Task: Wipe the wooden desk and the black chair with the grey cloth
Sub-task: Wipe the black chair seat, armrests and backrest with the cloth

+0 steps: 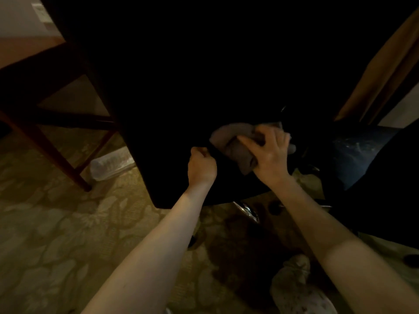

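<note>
In the head view the black chair (204, 87) fills the middle and top of the frame, very dark, so its parts are hard to tell apart. The right hand (269, 155), right of centre, presses the grey cloth (235, 143) on the chair; its fingers are bent over the bunched cloth and hold it. The left hand (201, 166), just left of the cloth, is closed tight on the chair's dark edge. The wooden desk (45, 105) shows only its legs and bars at the left. A plastic bottle (111, 164) lies on the patterned carpet (56, 223) near the desk leg, lower left. A curtain (381, 64) hangs at the upper right
</note>
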The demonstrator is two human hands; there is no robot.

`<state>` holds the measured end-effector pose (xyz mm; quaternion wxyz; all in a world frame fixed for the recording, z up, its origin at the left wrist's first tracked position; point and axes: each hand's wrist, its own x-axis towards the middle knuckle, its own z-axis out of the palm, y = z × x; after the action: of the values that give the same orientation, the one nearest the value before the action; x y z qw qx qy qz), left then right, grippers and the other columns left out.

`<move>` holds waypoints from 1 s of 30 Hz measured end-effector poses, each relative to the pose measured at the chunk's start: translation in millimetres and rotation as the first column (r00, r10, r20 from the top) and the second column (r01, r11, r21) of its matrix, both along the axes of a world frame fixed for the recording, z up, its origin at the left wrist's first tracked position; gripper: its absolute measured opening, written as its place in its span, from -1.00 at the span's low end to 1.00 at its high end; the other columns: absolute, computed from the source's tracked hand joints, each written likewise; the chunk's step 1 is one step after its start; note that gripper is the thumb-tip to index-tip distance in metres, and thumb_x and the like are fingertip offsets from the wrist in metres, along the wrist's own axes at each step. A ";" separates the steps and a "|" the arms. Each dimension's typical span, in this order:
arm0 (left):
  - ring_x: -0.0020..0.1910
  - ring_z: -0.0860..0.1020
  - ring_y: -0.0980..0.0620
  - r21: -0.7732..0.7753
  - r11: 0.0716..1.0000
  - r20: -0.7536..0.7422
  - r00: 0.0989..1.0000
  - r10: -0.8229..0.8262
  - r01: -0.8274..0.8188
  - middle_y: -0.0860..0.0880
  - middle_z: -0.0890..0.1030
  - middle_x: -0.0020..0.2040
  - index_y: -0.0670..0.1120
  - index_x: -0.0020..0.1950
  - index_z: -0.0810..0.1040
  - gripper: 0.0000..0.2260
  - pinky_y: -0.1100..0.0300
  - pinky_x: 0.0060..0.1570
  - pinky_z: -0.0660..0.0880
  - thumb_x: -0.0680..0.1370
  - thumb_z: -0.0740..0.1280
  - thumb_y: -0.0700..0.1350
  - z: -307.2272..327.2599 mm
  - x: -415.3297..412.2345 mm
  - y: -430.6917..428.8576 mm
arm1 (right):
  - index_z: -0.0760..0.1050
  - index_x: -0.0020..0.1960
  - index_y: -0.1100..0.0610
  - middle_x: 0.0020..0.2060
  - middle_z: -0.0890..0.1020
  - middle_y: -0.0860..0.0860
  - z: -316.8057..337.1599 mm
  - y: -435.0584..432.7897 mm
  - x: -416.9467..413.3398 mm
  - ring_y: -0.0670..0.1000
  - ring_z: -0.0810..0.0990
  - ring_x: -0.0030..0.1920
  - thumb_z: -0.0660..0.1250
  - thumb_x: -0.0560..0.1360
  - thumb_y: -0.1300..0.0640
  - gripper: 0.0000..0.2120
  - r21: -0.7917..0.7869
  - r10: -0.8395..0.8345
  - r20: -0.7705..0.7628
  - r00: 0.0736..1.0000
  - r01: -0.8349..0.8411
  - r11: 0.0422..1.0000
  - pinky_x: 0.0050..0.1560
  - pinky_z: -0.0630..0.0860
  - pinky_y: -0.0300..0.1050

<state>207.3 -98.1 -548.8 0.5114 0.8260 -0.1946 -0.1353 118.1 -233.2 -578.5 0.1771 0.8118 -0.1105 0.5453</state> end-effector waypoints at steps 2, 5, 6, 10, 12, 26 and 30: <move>0.06 0.49 -0.17 -0.053 0.995 -0.083 0.993 0.084 -0.088 -0.19 0.50 0.11 -0.22 0.28 0.35 -0.75 0.17 -0.17 0.30 0.61 0.13 -0.24 1.9 -6.9 -12.0 | 0.42 0.20 -0.05 0.07 0.37 0.09 32.8 -7.8 -4.5 0.14 0.38 -0.02 0.36 0.45 0.14 -0.65 0.030 -0.037 0.164 0.986 0.033 0.999 -0.08 0.33 0.04; 0.13 0.46 -0.27 -0.124 0.981 -0.193 0.974 0.121 -0.146 -0.27 0.47 0.19 -0.21 0.29 0.33 -0.73 -0.01 0.00 0.39 0.60 0.14 -0.24 0.3 -8.4 -22.2 | 0.40 0.20 -0.05 0.09 0.34 0.07 47.5 -14.3 -2.9 0.14 0.35 0.03 0.31 0.49 0.13 -0.70 0.152 -0.103 0.275 0.956 0.062 0.986 -0.02 0.33 0.07; 0.13 0.46 -0.26 -0.120 0.977 -0.219 0.965 0.147 -0.176 -0.26 0.46 0.20 -0.20 0.32 0.32 -0.72 -0.01 0.02 0.40 0.61 0.14 -0.21 0.8 -8.9 -25.6 | 0.40 0.21 -0.05 0.10 0.34 0.08 40.8 -15.8 0.5 0.14 0.35 0.03 0.27 0.53 0.07 -0.75 0.151 -0.128 0.284 0.950 0.088 0.985 -0.02 0.30 0.05; 0.19 0.47 -0.24 -0.051 0.950 -0.252 0.925 0.285 -0.307 -0.22 0.46 0.24 -0.20 0.39 0.27 -0.63 -0.02 0.14 0.45 0.63 0.11 -0.07 7.3 -6.8 -40.4 | 0.34 0.20 -0.04 0.11 0.32 0.10 -6.9 -14.1 12.4 0.16 0.32 0.06 0.17 0.57 -0.04 -0.77 0.215 -0.219 0.193 0.957 0.176 0.960 0.02 0.30 0.15; 0.20 0.47 -0.27 -0.051 0.946 -0.278 0.914 0.296 -0.321 -0.24 0.47 0.25 -0.21 0.39 0.27 -0.61 -0.11 0.15 0.46 0.63 0.11 -0.05 8.7 -4.7 -45.6 | 0.33 0.21 -0.04 0.12 0.31 0.11 -29.0 -9.2 12.7 0.17 0.32 0.06 0.20 0.53 -0.04 -0.73 0.255 -0.245 0.130 0.961 0.206 0.945 0.05 0.30 0.19; 0.02 0.52 -0.24 -0.001 0.974 -0.155 0.963 0.222 -0.225 -0.25 0.49 0.17 -0.22 0.39 0.29 -0.61 0.06 -0.23 0.42 0.64 0.09 -0.03 9.4 -21.7 -45.6 | 0.36 0.20 -0.04 0.11 0.32 0.09 -48.3 -15.9 -21.0 0.18 0.32 0.05 0.20 0.43 0.01 -0.66 0.334 -0.088 -0.103 0.991 0.118 0.935 -0.07 0.46 0.15; -0.37 0.41 0.00 -0.094 0.993 0.092 0.992 0.084 -0.075 0.02 0.39 -0.33 -0.15 -0.02 0.42 -0.82 0.23 -0.45 0.27 0.61 0.17 -0.05 38.1 -53.4 -55.1 | 0.40 0.18 -0.03 0.10 0.37 0.02 3.4 -24.8 -31.8 0.14 0.34 0.09 0.36 0.42 0.16 -0.64 0.406 -0.122 0.158 0.980 0.048 0.913 0.01 0.44 0.08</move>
<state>154.0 -153.2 -510.6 0.5434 0.8146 -0.1916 -0.0660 86.3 -257.9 -575.1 0.0203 0.7728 -0.2704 0.5738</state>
